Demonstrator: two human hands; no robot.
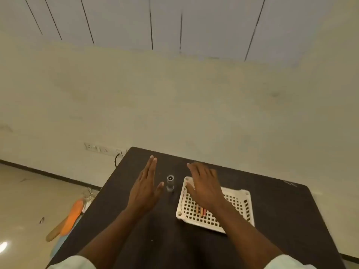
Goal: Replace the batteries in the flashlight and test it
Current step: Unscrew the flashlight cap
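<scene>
A pale wall (174,94) fills the upper view, with a socket strip (97,148) low on it and a beige floor (29,191) at left. A dark table (272,220) stands against the wall.

On the table's right half sits a white perforated basket (239,200). Inside it, near its front edge, lie a few orange and red batteries (202,211), partly hidden by my right forearm.

My left hand (144,188) hovers above the table, fingers straight and together, thumb spread; it holds nothing. My right hand (204,184) hovers above the basket's far-left corner, fingers extended and relaxed; it holds nothing.

The flashlight (170,183) stands upright on the table between my hands, just left of the basket, near my left thumb but apart from it. Its upper end shows a dark circular face.

On the floor at left lies an orange object (72,214), too blurred to identify.
</scene>
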